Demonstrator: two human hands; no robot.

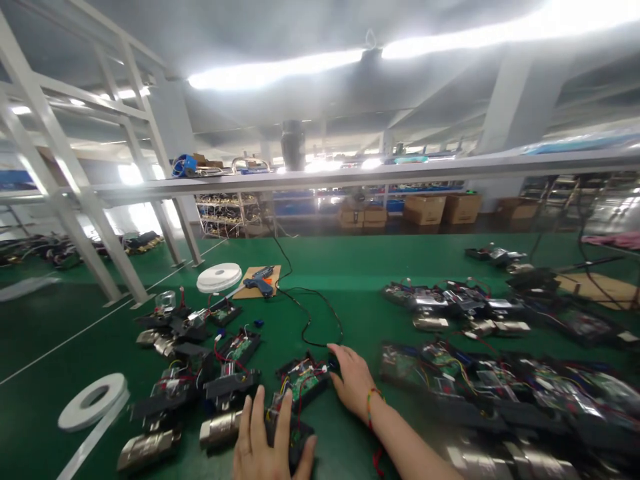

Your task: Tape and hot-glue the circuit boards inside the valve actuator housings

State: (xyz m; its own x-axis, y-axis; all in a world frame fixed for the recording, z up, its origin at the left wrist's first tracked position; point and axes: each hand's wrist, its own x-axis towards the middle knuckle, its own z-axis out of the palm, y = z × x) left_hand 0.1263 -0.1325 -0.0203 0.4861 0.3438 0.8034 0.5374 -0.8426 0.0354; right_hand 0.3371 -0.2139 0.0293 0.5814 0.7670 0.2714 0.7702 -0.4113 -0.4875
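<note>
A black housing with a green circuit board and coloured wires (306, 379) lies on the green bench in front of me. My left hand (267, 440) rests over its near end, fingers spread and flat, with part of the housing hidden beneath. At the far right corner of the board is my right hand (353, 381), its thumb and index finger closed around a small dark part (333, 362) beside the wires. What that part is cannot be made out. Just left of my left hand lies a metal cylindrical fitting (220, 430).
Similar wired housings stand at left (233, 373) and in rows at right (500, 380). A glue gun (260, 283) lies on a cardboard piece, its black cord (320, 343) trailing across the bench. White tape rolls (93, 400) sit at left. A shelf (320, 179) spans the back.
</note>
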